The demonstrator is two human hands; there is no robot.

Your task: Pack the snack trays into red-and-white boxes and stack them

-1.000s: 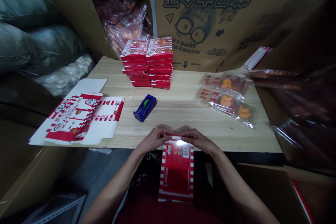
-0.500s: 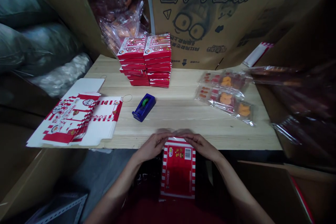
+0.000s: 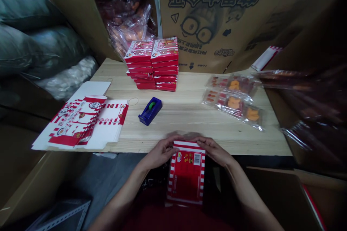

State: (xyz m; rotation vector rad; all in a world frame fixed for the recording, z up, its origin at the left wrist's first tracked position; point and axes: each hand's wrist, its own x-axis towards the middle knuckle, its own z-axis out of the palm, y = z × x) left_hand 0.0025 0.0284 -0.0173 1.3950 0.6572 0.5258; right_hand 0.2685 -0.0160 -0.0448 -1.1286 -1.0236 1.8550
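Note:
A red and white striped box (image 3: 186, 175) stands on end over my lap at the table's near edge, its printed back toward me. My left hand (image 3: 160, 150) grips its top left corner, fingers curled over the upper flap. My right hand (image 3: 213, 149) grips the top right corner the same way. Both hands are closed on the box's upper end. A blue tape dispenser (image 3: 150, 110) lies on the wooden table (image 3: 187, 115) just beyond my left hand.
Two stacks of finished red boxes (image 3: 153, 64) stand at the back. Flat unfolded box blanks (image 3: 81, 122) lie at the left. Clear packets of orange items (image 3: 234, 101) lie at the right. Large cardboard cartons (image 3: 217, 18) line the back, an open carton (image 3: 287, 195) sits lower right.
The box has shifted slightly right and its top flap now lies folded down flatter. My hands slid a little lower along the top corners.

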